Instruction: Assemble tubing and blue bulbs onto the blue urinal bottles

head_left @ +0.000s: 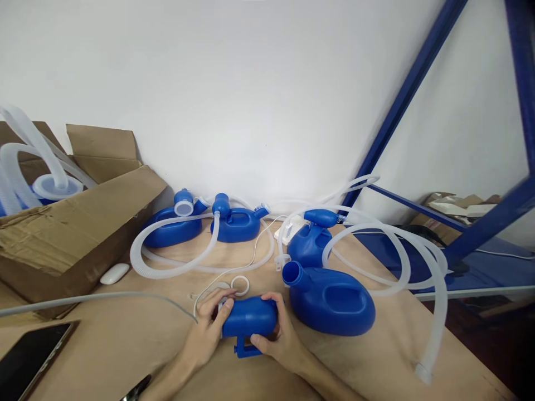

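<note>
At a wooden bench (125, 340) set against a white wall, a person grips a small blue funnel piece (249, 318) between both hands, just in front of the body. The left hand (205, 333) curls around its near end, fingers closed beside a white ring (239, 285) on the bench; the right hand (276, 338) wraps the far end, thumb pressed near the short handle (246, 350) underneath. The piece looks like hollow moulded plastic: probably light, stiff and somewhat slick, so the handle or the narrow neck would give the surest hold.

Just right of the hands lies a large blue bottle (332, 301), open spout tilted up and left; whether anything is inside cannot be told. A second bottle (308, 245) stands behind it, with two more (173, 228) (236, 223) near the wall, all trailing soft, ribbed white hoses (401, 250) that loop across the bench and off its right edge.

At left, an open cardboard box (71, 234) holds further hoses and a blue part. A white mouse (114, 273) and a dark phone (29, 359) lie nearby.
</note>
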Action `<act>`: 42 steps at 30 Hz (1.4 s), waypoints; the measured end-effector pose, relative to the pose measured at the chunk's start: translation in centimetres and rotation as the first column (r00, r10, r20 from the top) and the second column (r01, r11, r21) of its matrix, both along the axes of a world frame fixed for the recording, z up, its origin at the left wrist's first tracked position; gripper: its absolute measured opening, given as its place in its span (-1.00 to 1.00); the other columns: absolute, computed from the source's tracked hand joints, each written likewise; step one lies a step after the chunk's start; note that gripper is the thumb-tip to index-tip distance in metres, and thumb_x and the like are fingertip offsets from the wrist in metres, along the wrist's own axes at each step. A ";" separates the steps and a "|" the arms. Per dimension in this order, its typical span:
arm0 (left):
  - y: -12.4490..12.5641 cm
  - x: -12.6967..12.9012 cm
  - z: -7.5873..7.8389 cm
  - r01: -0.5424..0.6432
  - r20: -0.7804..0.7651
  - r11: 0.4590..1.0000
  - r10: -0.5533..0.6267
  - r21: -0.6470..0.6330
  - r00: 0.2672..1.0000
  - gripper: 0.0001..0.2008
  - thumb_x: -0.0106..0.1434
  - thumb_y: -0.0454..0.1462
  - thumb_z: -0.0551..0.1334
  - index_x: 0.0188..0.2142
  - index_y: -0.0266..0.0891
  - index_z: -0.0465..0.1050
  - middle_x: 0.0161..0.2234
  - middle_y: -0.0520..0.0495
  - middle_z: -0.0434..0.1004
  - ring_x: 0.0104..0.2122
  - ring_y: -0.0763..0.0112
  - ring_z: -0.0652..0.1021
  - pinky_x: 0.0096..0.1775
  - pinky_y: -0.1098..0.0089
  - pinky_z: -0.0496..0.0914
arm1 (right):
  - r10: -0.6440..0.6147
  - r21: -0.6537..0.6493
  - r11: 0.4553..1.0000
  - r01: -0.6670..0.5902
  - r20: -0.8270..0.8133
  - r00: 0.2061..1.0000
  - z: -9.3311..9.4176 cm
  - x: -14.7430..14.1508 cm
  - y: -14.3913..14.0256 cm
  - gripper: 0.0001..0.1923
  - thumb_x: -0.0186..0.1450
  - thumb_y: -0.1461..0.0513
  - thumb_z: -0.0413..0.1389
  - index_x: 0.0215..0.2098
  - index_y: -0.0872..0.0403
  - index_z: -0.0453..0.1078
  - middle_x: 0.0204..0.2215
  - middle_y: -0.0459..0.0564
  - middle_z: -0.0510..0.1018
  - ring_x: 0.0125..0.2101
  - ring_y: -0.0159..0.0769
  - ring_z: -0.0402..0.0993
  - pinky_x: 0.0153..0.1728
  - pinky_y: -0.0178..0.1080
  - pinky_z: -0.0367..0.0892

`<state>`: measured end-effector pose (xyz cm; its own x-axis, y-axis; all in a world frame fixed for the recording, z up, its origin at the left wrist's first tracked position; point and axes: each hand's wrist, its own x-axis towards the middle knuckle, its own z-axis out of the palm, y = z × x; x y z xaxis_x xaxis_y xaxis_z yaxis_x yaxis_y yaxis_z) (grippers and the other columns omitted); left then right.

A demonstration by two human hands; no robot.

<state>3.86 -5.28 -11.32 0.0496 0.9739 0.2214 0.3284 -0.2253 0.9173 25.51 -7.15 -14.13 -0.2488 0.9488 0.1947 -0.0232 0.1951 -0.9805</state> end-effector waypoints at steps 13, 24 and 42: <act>1.9 6.7 3.6 0.239 0.624 0.882 0.076 -0.405 0.778 -0.36 0.29 0.16 0.09 -0.17 -0.33 0.69 -0.14 -0.27 0.72 0.03 -0.09 0.60 0.23 0.00 0.35 | -0.310 0.042 0.950 0.309 0.013 0.951 0.7 0.7 -0.1 -0.44 0.02 0.07 0.41 -0.06 -0.07 0.37 -0.05 -0.01 0.56 -0.07 -0.03 0.55 0.01 -0.01 0.48; 0.6 4.5 1.2 0.224 0.286 0.974 -0.220 0.019 0.933 -0.48 0.45 0.03 0.06 0.18 -0.17 0.53 0.10 -0.21 0.59 0.11 -0.02 0.53 0.19 -0.01 0.37 | -0.186 -0.152 0.973 0.171 -0.093 0.978 1.2 0.1 -0.3 -0.34 0.01 -0.10 0.42 -0.02 -0.08 0.37 -0.08 0.00 0.57 -0.18 -0.05 0.61 -0.22 -0.05 0.59; 4.4 -5.9 1.7 0.257 -0.059 0.919 -0.286 -0.298 0.956 -0.60 0.19 0.07 0.34 -0.11 -0.10 0.63 -0.01 -0.07 0.67 0.06 0.00 0.57 0.09 0.18 0.45 | -0.053 0.171 0.982 -0.082 0.665 0.745 4.1 -0.9 3.5 -0.55 0.58 0.06 -0.18 0.19 -0.05 0.47 0.26 0.08 0.40 0.29 -0.11 0.28 0.32 0.00 0.21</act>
<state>-2.07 -0.88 -9.64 0.3286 0.9409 -0.0823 0.3846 -0.0537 0.9215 24.63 -3.68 -10.03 -0.3919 0.9095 0.1383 0.6154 0.3709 -0.6954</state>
